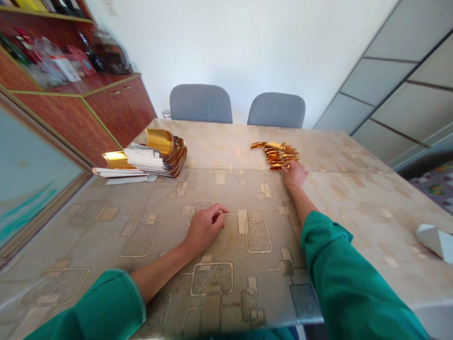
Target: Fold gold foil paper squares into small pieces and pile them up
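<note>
My left hand rests on the patterned tablecloth near the middle. Its fingers are loosely bent, with a gap between thumb and index finger, and I see nothing in it. Farther off on the right, my right hand pinches a folded gold paper piece at the near end of a row of similar folded gold pieces. The pieces lie close together, overlapping. At the far left of the table stands a stack of gold and white paper sheets, some of them curled.
Two grey chairs stand behind the far table edge, against a white wall. A wooden cabinet with bottles and bags is at the left. A white folded object lies at the right table edge.
</note>
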Demonstrator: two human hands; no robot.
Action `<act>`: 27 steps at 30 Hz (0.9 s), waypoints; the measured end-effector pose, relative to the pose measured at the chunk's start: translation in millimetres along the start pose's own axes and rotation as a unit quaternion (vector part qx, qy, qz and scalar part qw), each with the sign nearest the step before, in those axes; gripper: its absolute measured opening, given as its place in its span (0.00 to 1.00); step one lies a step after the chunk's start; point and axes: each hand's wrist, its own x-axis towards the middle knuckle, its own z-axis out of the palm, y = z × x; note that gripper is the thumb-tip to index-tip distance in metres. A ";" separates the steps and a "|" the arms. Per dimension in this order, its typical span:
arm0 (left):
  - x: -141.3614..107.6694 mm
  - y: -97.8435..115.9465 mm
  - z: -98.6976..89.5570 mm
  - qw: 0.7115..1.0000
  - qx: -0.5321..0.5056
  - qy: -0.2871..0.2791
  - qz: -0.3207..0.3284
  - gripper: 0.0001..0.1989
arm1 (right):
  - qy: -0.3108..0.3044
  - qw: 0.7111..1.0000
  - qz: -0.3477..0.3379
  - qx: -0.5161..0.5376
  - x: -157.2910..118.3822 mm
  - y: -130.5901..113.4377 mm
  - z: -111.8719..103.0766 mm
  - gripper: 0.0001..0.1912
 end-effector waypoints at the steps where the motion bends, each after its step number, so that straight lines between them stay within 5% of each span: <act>1: 0.2 0.1 0.0 1.000 0.000 0.000 -0.003 0.12 | -0.004 1.000 -0.002 -0.006 1.3 -0.4 0.2 0.10; 27: 1.1 -1.3 3.1 1.000 -0.001 0.004 -0.004 0.11 | -0.030 0.992 -0.001 -0.124 11.6 -11.5 7.3 0.13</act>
